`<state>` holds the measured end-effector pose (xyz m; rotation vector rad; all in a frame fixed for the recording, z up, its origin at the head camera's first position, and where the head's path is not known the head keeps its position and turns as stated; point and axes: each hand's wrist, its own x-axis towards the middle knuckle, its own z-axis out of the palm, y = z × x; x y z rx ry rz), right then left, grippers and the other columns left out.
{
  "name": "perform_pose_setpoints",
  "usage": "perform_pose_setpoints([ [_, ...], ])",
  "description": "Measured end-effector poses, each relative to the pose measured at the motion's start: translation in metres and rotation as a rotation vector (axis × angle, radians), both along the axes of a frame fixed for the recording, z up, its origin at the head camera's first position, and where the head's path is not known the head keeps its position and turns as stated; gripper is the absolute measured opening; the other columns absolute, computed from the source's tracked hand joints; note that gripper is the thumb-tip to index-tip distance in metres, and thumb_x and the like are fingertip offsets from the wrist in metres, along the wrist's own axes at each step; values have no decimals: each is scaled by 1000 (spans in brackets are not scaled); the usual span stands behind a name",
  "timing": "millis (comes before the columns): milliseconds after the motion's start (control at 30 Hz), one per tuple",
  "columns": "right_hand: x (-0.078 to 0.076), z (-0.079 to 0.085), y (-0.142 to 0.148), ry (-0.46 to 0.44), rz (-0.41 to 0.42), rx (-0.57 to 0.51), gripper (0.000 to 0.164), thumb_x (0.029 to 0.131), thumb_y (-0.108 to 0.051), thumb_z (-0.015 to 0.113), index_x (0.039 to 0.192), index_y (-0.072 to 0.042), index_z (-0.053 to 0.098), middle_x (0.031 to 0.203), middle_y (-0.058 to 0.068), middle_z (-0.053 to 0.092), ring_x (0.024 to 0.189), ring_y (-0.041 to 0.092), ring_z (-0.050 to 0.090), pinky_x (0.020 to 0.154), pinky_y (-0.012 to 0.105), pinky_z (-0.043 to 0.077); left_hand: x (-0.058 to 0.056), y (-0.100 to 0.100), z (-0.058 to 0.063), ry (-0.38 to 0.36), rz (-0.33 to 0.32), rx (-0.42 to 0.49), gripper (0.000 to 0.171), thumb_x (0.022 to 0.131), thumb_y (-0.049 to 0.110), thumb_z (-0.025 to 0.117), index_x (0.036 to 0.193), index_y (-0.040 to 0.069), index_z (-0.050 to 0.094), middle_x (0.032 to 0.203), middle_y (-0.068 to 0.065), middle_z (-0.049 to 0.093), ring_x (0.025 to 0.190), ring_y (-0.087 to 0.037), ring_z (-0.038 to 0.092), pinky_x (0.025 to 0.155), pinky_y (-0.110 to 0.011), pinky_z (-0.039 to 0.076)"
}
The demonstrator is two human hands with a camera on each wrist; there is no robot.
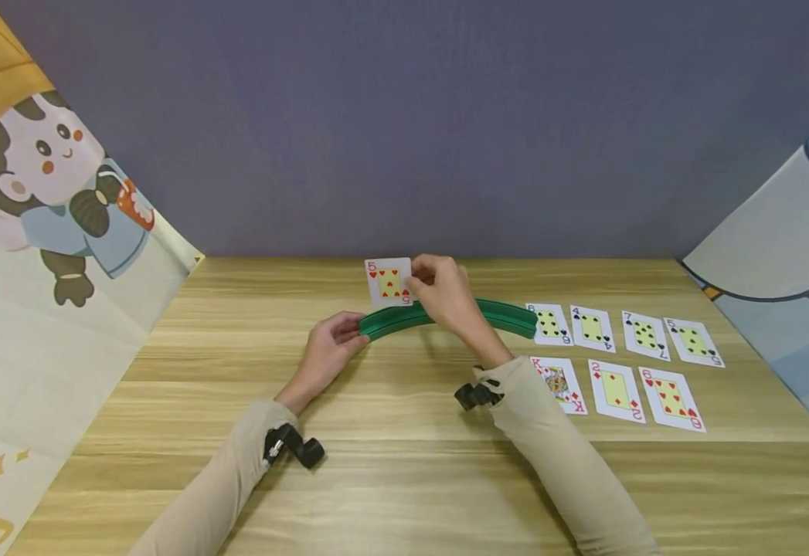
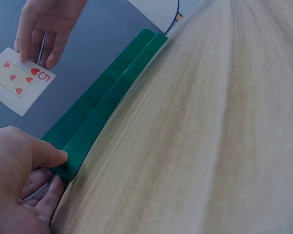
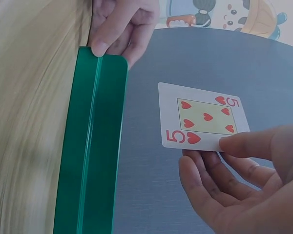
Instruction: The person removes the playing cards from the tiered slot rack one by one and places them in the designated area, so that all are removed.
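Note:
A curved green card holder with a lengthwise groove stands on the table. My left hand grips its left end, with the thumb on the front face and the other fingers behind and below, as the left wrist view shows. Above the holder, my right hand pinches the five of hearts by one edge between thumb and fingers. In the right wrist view the card faces the camera, apart from the green holder. The right hand and forearm hide part of the holder in the head view.
To the right lie two rows of face-up cards. The back row has the six, four, seven and five of spades. In front are the king and two of diamonds and a six of hearts.

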<state>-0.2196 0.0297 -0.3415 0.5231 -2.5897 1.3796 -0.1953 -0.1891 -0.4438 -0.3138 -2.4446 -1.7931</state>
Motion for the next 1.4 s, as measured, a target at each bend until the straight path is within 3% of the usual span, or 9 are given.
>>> perform_pose_setpoints([
  [600, 4, 15, 1, 8, 11, 13, 11, 97, -11, 64, 102, -6, 72, 96, 7, 71, 88, 21, 65, 77, 36, 58, -3, 1, 3, 21, 6, -6, 35, 87, -5, 70, 122, -5, 64, 119, -23, 65, 110, -35, 65, 94, -29, 57],
  [1067, 7, 15, 2, -14, 26, -14, 10, 97, -10, 64, 102, -5, 71, 95, 8, 71, 86, 22, 67, 73, 34, 59, -4, -1, -1, 13, -4, -24, 34, 89, -4, 70, 122, -3, 64, 120, -21, 65, 110, -32, 65, 93, -26, 57],
  [1400, 24, 20, 10, -50, 76, -85, 8, 96, -8, 65, 100, -3, 70, 92, 9, 71, 85, 26, 68, 70, 33, 60, -1, -2, 0, 17, -15, -12, 36, 88, -3, 71, 123, -4, 63, 121, -23, 65, 112, -35, 64, 97, -33, 56],
])
